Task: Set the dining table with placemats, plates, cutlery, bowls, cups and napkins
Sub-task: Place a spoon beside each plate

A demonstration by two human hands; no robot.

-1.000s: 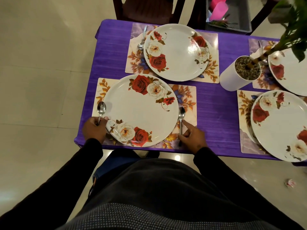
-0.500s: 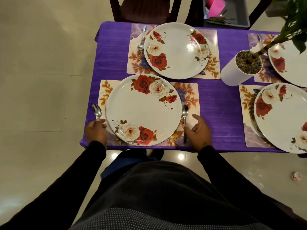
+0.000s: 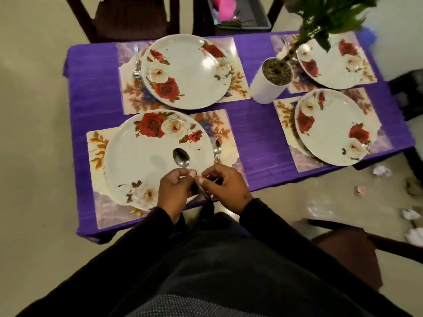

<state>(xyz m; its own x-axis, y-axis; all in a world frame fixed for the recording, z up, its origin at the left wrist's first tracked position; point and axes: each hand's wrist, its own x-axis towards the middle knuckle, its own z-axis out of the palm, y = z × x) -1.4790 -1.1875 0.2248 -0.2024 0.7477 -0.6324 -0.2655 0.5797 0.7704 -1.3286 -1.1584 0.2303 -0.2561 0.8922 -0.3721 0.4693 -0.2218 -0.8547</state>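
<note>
Several white rose-pattern plates sit on floral placemats on the purple table [image 3: 258, 131]. Above the near-left plate [image 3: 142, 161], my left hand [image 3: 174, 189] and my right hand [image 3: 226, 189] meet and both pinch the handle of a steel spoon [image 3: 181, 157], its bowl pointing away from me over the plate. A second spoon [image 3: 217, 149] lies on the placemat [image 3: 219, 124] just right of that plate. Another spoon [image 3: 136, 65] lies left of the far-left plate [image 3: 186, 70]. Two more plates [image 3: 332, 126] [image 3: 332, 62] stand at the right.
A white pot [image 3: 266, 88] with a green plant stands mid-table between the settings. Dark chairs stand at the far side [image 3: 130, 17] and near right [image 3: 348, 250]. A grey bin with pink cups [image 3: 240, 12] is beyond the table. Crumpled paper litters the floor at the right.
My left hand lifted its spoon from the left of the near plate and carried it over the plate. My right hand let go of the right spoon and joined it on the handle.
</note>
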